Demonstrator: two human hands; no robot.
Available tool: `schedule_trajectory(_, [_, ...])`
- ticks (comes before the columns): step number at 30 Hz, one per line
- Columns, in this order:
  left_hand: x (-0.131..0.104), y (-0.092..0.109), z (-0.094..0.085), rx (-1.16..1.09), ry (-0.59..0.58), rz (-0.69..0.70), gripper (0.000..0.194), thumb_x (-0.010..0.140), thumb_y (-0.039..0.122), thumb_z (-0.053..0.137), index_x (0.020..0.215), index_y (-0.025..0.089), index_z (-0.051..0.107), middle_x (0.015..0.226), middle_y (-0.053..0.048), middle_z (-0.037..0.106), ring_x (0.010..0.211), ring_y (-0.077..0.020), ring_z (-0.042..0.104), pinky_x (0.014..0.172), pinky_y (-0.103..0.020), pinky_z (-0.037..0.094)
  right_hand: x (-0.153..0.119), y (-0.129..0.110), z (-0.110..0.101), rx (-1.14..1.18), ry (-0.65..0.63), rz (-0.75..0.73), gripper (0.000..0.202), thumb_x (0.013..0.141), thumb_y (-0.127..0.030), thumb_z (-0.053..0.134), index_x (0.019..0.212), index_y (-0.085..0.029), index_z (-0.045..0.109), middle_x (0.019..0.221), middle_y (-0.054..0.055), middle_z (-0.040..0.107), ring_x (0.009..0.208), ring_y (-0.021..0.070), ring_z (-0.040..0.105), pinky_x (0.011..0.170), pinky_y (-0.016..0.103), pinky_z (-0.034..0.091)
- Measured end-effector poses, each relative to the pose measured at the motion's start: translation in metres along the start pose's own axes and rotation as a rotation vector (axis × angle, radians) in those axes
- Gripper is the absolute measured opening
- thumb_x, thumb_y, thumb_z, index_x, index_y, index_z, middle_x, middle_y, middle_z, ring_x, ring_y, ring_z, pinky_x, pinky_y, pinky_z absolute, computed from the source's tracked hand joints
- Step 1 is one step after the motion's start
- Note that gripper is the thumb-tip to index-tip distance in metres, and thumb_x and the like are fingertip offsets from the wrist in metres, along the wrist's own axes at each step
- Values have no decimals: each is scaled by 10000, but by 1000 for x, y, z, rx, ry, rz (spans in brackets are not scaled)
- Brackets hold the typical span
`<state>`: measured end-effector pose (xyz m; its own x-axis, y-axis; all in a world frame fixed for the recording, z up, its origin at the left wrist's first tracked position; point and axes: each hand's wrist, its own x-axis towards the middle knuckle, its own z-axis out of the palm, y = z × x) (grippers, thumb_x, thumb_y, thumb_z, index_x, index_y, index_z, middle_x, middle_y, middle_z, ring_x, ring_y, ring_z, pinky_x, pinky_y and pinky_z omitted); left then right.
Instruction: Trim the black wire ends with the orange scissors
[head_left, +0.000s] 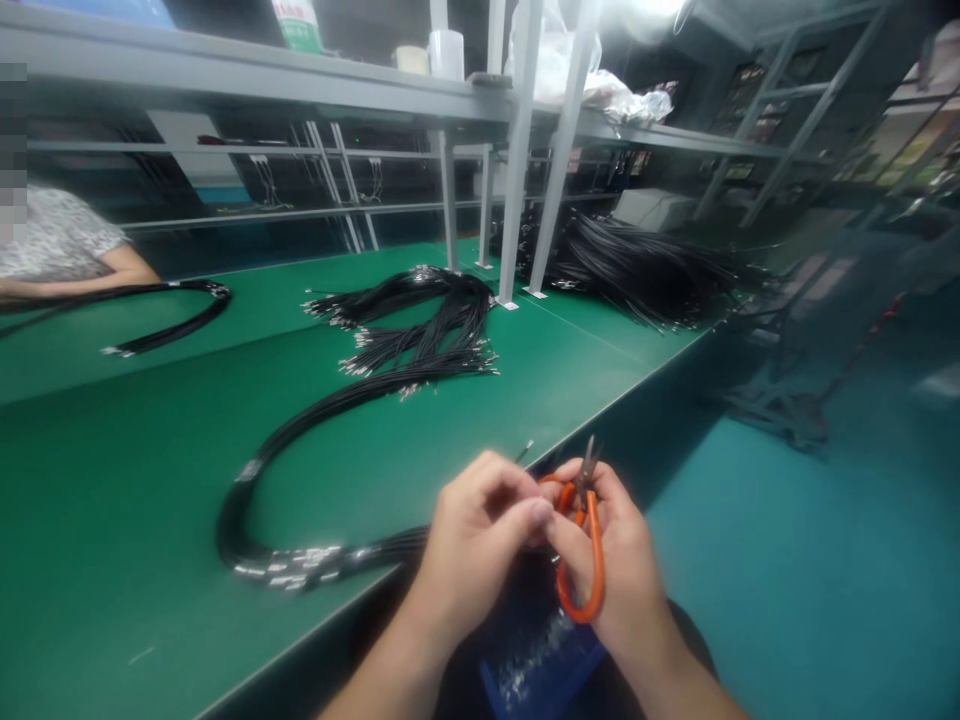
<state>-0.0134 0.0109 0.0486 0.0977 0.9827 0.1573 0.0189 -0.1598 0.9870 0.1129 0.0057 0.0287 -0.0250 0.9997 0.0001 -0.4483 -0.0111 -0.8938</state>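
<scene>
Lower centre now: left hand [480, 540] pinched, right hand [622, 545] curled just beside it, forearms [397, 645] angled inward!

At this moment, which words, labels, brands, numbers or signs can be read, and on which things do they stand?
None can be read.
White-and-green container on the long grey shelf: markings too blurred.
Small silvery-white pieces on the curved black cable bundle: too blurred to show any lettering.
</scene>
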Motion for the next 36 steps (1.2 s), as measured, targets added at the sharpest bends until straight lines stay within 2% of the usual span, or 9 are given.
schedule_trajectory(7, [2, -6, -5, -414, -184, -132, 119, 808, 218, 628, 717, 141, 620, 698, -1, 543, 590, -115, 531, 604, -258, 435, -3, 1, -2, -7, -64, -7, 295, 718, -182, 744, 908, -246, 528, 729, -44, 646, 581, 114, 612, 625, 254, 515])
schedule_trajectory(12, [0, -9, -1, -535, -167, -191, 120, 793, 192, 617, 689, 136, 600, 656, -1, 532, 573, -108, 494, 593, -243, 399, -4, 2, -3, -3, -88, -4, 274, 730, -167, 733, 904, -241, 535, 737, -38, 657, 599, 121, 629, 637, 258, 514])
schedule_trajectory(17, [-5, -11, 6, -574, -105, -225, 144, 832, 216, 575, 712, 140, 553, 648, 5, 519, 578, -96, 456, 579, -219, 364, -4, 4, -3, 13, -47, 3, 283, 724, -179, 740, 904, -240, 530, 733, -42, 650, 583, 115, 624, 625, 249, 509])
schedule_trajectory(21, [-9, -10, 4, -394, -2, -153, 187, 872, 243, 542, 710, 149, 540, 651, 22, 485, 618, -96, 451, 613, -211, 374, -3, 5, -5, -25, -60, 1, 263, 767, -182, 704, 922, -245, 501, 751, -42, 637, 623, 121, 628, 659, 262, 510])
schedule_trajectory(24, [-9, -10, 1, -318, -39, -136, 112, 863, 246, 563, 808, 152, 588, 725, 8, 521, 657, -104, 479, 636, -217, 399, -2, 7, -7, -31, -55, -27, 264, 771, -174, 700, 930, -245, 502, 762, -42, 631, 632, 116, 621, 648, 251, 511])
schedule_trajectory(27, [-8, -11, 2, -353, -67, -110, 70, 824, 208, 614, 794, 158, 574, 753, 3, 548, 666, -116, 526, 650, -237, 433, -2, 8, -6, -8, -55, -38, 265, 768, -169, 701, 926, -242, 501, 751, -43, 626, 632, 113, 613, 632, 239, 504])
schedule_trajectory(30, [-10, -14, 0, -241, 11, -63, 108, 852, 208, 568, 751, 174, 557, 694, 7, 554, 642, -126, 541, 635, -241, 440, -1, 7, -4, -3, -53, -9, 266, 777, -165, 690, 928, -239, 484, 736, -44, 625, 612, 110, 611, 628, 242, 500])
schedule_trajectory(33, [-12, -15, -4, 198, 194, 138, 98, 849, 159, 551, 867, 203, 637, 847, -35, 620, 761, -162, 581, 702, -257, 450, 0, 5, -5, -1, -44, 15, 290, 770, -160, 698, 941, -242, 478, 740, -51, 626, 593, 99, 606, 612, 229, 499])
schedule_trajectory(36, [-13, -15, -7, 625, 235, 475, 253, 821, 102, 562, 1004, 241, 669, 1038, -74, 643, 861, -195, 603, 746, -286, 463, 1, 7, -7, 6, -40, 11, 314, 753, -171, 721, 951, -242, 488, 747, -53, 625, 590, 93, 602, 597, 217, 503])
